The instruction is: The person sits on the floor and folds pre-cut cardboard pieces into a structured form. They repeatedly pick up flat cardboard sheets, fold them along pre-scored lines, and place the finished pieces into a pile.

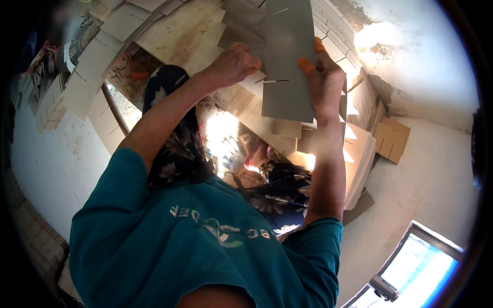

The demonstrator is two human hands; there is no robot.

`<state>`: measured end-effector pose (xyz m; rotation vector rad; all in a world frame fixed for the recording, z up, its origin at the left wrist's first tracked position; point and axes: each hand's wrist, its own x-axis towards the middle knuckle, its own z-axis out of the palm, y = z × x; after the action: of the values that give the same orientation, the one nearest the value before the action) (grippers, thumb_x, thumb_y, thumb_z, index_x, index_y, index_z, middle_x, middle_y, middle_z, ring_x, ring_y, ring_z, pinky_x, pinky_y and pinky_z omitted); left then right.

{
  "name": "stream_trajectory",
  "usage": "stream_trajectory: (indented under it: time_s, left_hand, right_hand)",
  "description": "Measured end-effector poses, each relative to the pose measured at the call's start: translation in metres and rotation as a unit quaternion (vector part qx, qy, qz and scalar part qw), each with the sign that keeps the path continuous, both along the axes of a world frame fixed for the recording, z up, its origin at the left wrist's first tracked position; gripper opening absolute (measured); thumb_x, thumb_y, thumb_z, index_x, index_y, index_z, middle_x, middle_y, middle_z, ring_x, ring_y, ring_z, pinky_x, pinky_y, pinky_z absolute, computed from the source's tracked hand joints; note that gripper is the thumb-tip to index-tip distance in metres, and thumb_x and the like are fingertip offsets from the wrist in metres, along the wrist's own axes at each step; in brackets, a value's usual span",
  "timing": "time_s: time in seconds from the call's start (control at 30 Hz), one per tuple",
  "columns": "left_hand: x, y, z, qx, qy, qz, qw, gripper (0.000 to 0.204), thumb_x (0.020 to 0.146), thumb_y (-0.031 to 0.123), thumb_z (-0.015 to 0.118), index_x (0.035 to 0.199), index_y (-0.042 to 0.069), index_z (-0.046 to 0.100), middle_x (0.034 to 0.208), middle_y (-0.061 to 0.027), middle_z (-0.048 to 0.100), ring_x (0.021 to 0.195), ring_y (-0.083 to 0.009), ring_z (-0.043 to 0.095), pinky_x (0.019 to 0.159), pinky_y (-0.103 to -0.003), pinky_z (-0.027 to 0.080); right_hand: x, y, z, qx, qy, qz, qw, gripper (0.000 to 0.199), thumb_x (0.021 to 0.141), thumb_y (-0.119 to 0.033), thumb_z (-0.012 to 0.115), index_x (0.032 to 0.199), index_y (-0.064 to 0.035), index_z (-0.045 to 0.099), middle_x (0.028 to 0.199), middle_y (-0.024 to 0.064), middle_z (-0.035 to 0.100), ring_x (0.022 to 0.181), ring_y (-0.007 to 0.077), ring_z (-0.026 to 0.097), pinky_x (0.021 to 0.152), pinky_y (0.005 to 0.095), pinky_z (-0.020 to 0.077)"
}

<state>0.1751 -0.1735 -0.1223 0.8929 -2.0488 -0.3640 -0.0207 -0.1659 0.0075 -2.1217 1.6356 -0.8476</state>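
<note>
Teal sleeves filled the foreground, both forearms reaching out to a grey slotted card sheet held upright over stacks of cut card. For steadiness, the left hand closed on its left edge, while the right hand, orange-capped fingertips pressing, gripped its right edge.

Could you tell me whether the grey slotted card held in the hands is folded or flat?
Flat. The grey slotted card shows as one even sheet with straight edges and no crease, held between the left hand and the right hand.

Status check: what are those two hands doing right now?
Left hand and right hand both gripping grey slotted card sheet. More card stacks beneath. Nothing blocking.
</note>
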Motion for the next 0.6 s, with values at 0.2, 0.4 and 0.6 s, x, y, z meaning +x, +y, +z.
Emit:
stream_trajectory:
  time_s: [0.2,0.4,0.6]
  left_hand:
    - [0.0,-0.001,0.001,0.04,-0.02,0.006,0.999,0.006,0.069,0.007,0.066,0.073,0.003,0.062,0.059,-0.0104,0.053,0.065,-0.0282,0.05,0.071,-0.038,0.041]
    - [-0.004,0.001,0.0,0.045,-0.014,0.02,0.999,0.005,0.068,0.005,0.065,0.072,0.004,0.062,0.065,-0.01,0.055,0.068,-0.0287,0.05,0.071,-0.039,0.043]
    - [-0.007,0.003,-0.001,0.024,0.02,0.063,0.998,0.007,0.066,0.003,0.068,0.072,0.005,0.063,0.065,-0.0101,0.057,0.067,-0.0287,0.051,0.07,-0.038,0.044]
  right_hand:
    - [0.009,-0.001,0.003,-0.04,0.037,0.008,0.998,0.021,0.077,-0.001,0.068,0.096,0.006,0.062,0.066,0.0,0.056,0.055,0.0045,0.034,0.05,0.0195,0.0352]
    - [0.011,-0.004,-0.007,-0.057,0.03,-0.003,0.998,0.022,0.075,-0.001,0.07,0.095,0.0041,0.063,0.058,0.0021,0.043,0.053,0.0069,0.031,0.047,0.0215,0.0333]
    - [0.018,0.001,-0.007,-0.114,0.042,-0.02,0.992,0.027,0.074,-0.004,0.071,0.1,0.003,0.064,0.057,0.003,0.036,0.051,0.0071,0.03,0.046,0.0217,0.0309]
